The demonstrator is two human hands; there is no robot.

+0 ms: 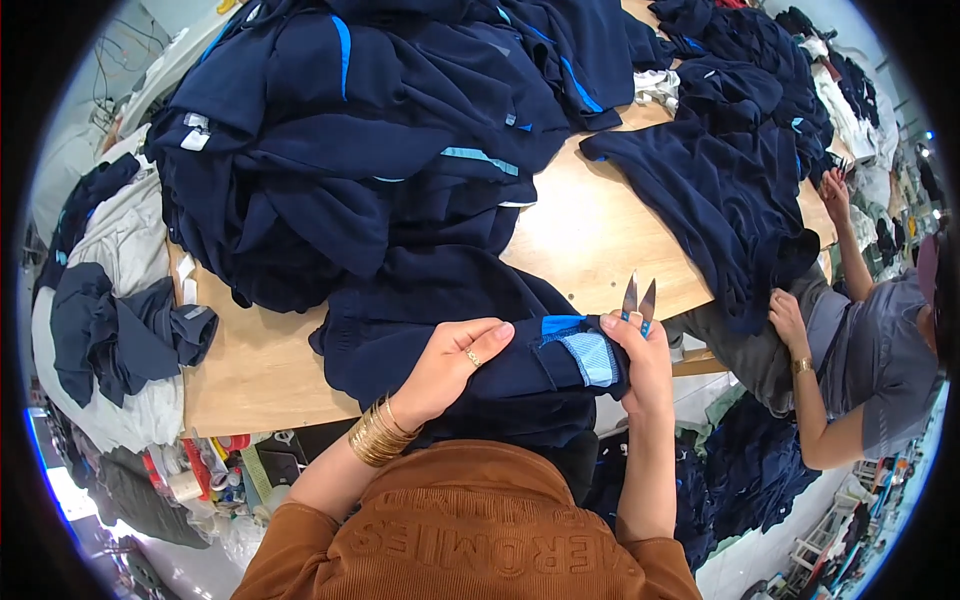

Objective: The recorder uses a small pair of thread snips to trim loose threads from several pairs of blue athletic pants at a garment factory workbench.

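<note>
A navy garment (420, 300) lies partly on the table edge and hangs over my lap. My left hand (455, 365) is closed on its near part, thumb stretched along the top and the other fingers hidden beneath. My right hand (645, 365) pinches the garment's right end and also holds small thread snips (643, 300), their two blades apart and pointing away from me. Between my hands a light-blue patterned patch of fabric (594, 358) shows on the garment, beside a bright blue strip (562, 326).
A large heap of navy garments (350, 140) covers the wooden table (590, 225). On the right sits a co-worker (870, 350), hands at another navy garment (720, 200). White cloth (120, 240) and a dark garment (125, 325) lie at the left. Spools (185, 485) stand below the table.
</note>
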